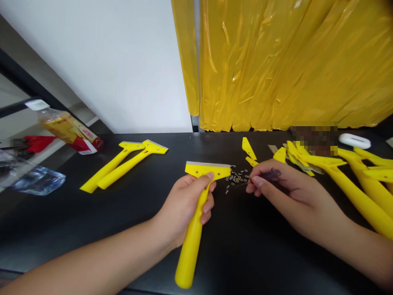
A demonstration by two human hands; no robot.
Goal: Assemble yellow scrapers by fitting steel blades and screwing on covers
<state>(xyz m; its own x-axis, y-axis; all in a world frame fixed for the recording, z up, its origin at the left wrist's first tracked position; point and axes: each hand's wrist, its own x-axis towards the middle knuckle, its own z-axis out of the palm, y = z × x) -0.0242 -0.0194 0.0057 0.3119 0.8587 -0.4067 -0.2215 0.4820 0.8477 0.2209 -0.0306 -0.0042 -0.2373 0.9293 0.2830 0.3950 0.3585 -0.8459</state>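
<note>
My left hand point(184, 200) is closed around the neck of a yellow scraper point(190, 246), thumb on its head. A metal blade edge runs along the top of the head, and two dark holes show below it. In my right hand point(288, 192) is a small screwdriver point(272, 175) with a dark purple handle, pinched between thumb and fingers. Its thin shaft points left, toward a scatter of small screws and nuts point(236, 177) on the black table. Loose yellow cover plates point(248, 148) lie just behind the screws.
Two more yellow scrapers point(123, 168) rest at left on the black table point(123, 237). Several yellow handles point(362, 192) and plates are piled at right, near a white case point(355, 141). A drink bottle point(70, 127) and a clear bottle point(39, 178) are at far left. Yellow sheeting point(276, 65) hangs behind.
</note>
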